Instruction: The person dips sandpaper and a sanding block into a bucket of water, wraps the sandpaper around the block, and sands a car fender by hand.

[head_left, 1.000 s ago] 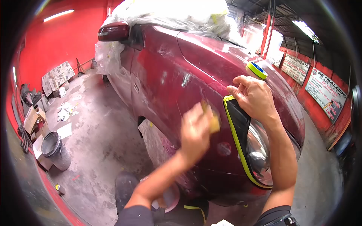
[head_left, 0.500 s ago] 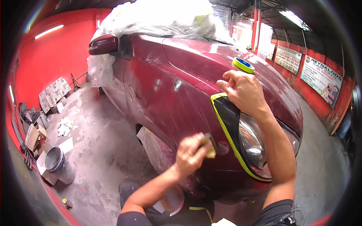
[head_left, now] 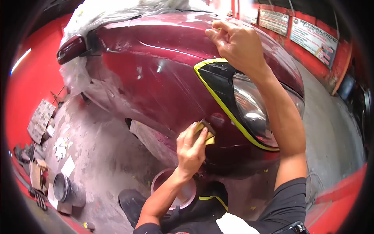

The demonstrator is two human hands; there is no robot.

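Note:
My left hand (head_left: 190, 150) is closed on a dark sanding block (head_left: 207, 128) with a yellow layer, held against the lower part of the maroon car fender (head_left: 163, 89). A pale scuffed spot (head_left: 217, 119) lies just right of the block. My right hand (head_left: 242, 45) rests loosely on the hood edge above the headlight (head_left: 253, 99), its fingers bent and thumb apart. A small yellow-green bit shows by its fingertips; the tape roll there is mostly hidden. Yellow-green masking tape (head_left: 224, 109) runs along the headlight's edge.
Clear plastic sheeting (head_left: 78, 76) covers the car's rear and side. A bucket (head_left: 156, 183) stands between my knees. On the floor to the left are a dark bucket (head_left: 76, 193), cardboard boxes (head_left: 39, 173) and paper scraps (head_left: 62, 148). Signs (head_left: 313, 41) hang on the red wall.
My view has tilted down, so the car sits higher in it. The left hand with the sanding block has shifted slightly on the fender. The tape roll has become mostly hidden.

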